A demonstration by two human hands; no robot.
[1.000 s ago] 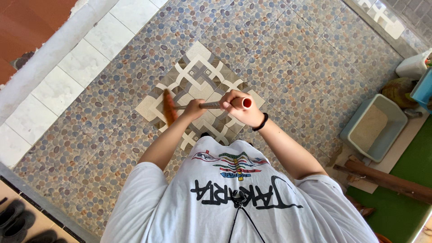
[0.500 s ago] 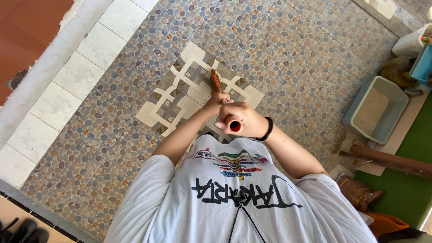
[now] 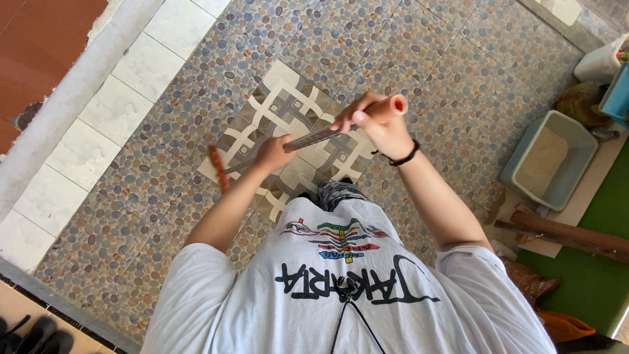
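pebble-pattern tile floor w/ a beige knot-motif tile in the middle, white border tiles far left. we've got a long broom slanting across in front of us; its reddish head is low over the floor at left. right hand fingers clenched round the orange handle top, left hand fingers wrapped on the shaft lower down. teal litter tray sits far right, wooden plank near it.
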